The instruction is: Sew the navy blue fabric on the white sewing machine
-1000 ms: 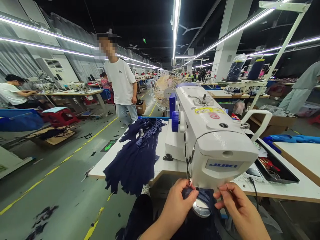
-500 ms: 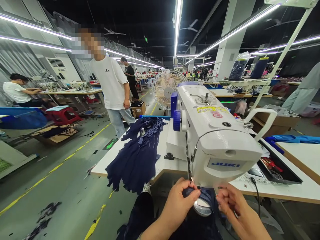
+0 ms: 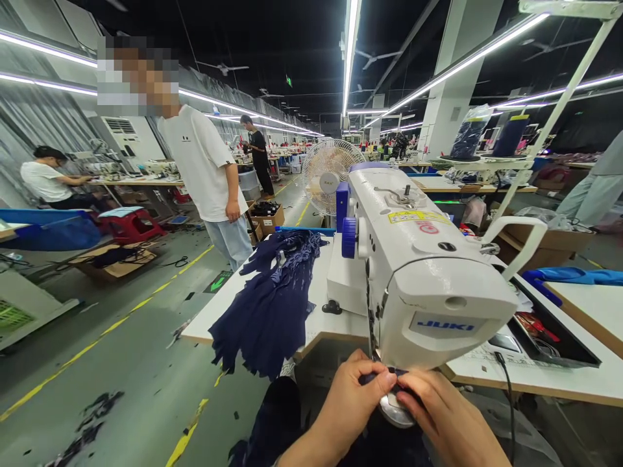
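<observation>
A white JUKI sewing machine stands in front of me. Under its head, my left hand pinches a piece of dark navy fabric between thumb and fingers. My right hand is closed on the same fabric from the other side, its fingertips almost touching the left thumb. Below the fingers shows the rounded metal end of the machine's arm. The needle area is mostly hidden by my hands and the machine head.
A pile of navy fabric pieces hangs over the front edge of the white table. On the right lies a black tray with small items. Thread cones stand above. A person in a white shirt stands left of a fan.
My right hand has moved left and in to the fabric, closing on it near my left hand. The standing person has shifted left in view.
</observation>
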Action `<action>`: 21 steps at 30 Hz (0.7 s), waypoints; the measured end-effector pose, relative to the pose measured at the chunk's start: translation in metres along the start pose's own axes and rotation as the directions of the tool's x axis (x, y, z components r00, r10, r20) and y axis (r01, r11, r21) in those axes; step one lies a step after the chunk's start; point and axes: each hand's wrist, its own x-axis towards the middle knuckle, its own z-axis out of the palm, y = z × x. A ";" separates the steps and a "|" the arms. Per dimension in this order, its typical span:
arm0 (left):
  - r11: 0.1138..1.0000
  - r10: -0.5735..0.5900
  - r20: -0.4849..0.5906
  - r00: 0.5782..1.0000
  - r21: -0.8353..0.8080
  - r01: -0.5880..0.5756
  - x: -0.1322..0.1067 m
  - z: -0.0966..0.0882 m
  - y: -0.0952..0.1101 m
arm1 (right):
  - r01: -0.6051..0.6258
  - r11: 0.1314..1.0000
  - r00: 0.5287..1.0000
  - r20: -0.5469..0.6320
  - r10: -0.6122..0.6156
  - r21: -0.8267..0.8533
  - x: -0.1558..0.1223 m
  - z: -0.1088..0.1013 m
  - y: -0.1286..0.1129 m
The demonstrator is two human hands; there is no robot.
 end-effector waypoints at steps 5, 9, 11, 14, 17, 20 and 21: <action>0.994 0.052 -0.035 0.998 0.098 -0.048 0.001 0.003 0.002 | 0.098 0.986 0.992 -0.064 -0.108 -0.138 -0.007 0.003 0.009; 0.986 0.068 -0.116 0.991 0.161 -0.049 0.001 0.004 0.006 | 0.081 0.986 0.982 -0.155 -0.104 -0.148 -0.002 0.001 0.011; 0.987 0.043 -0.123 0.991 0.162 -0.023 0.001 0.005 0.008 | 0.088 0.985 0.978 -0.172 -0.114 -0.151 0.003 -0.003 0.011; 0.987 0.021 -0.106 0.994 0.160 -0.003 0.003 0.005 0.008 | 0.090 0.986 0.980 -0.167 -0.113 -0.137 0.007 -0.008 0.009; 0.980 0.007 -0.115 0.993 0.197 0.016 0.007 0.006 0.007 | 0.055 0.997 0.988 -0.139 -0.061 -0.044 0.005 -0.004 0.012; 0.978 0.013 -0.119 0.993 0.209 0.012 0.008 0.006 0.005 | -0.275 0.948 0.958 -0.034 0.283 0.158 0.005 0.006 0.020; 0.979 0.011 -0.118 0.993 0.203 0.013 0.008 0.006 0.005 | -0.419 0.877 0.906 0.045 0.420 0.234 0.008 0.008 0.023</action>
